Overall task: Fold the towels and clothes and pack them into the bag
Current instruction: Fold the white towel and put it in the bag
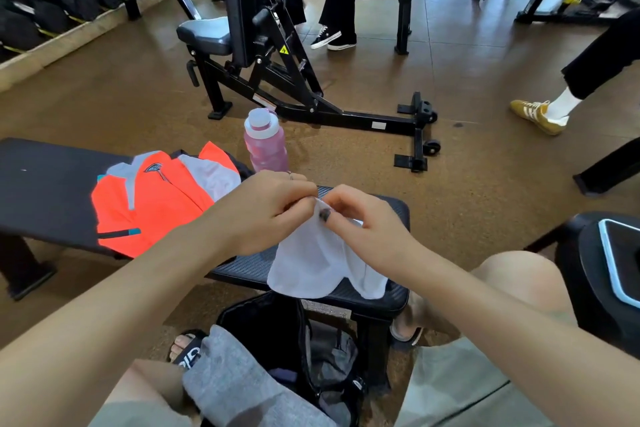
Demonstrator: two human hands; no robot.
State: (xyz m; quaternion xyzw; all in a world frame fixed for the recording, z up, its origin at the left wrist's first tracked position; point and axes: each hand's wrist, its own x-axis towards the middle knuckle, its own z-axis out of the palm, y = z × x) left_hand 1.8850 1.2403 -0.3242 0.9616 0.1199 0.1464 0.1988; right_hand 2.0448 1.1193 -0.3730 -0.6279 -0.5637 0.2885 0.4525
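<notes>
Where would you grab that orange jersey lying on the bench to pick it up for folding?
Probably at the grey shoulders of the orange jersey, one hand on each side of the collar, reaching from above. It lies spread fairly flat on the bench, collar away from the person, so lifting there should let the body hang straight.

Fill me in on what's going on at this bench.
A seated person is working on a white cloth towel over a black padded gym bench. The left hand and right hand pinch its top edge together while the rest hangs onto the bench. A bright orange and grey sports shirt lies flat further along the bench, beside a pink plastic water bottle. An open black bag sits on the floor below.
</notes>
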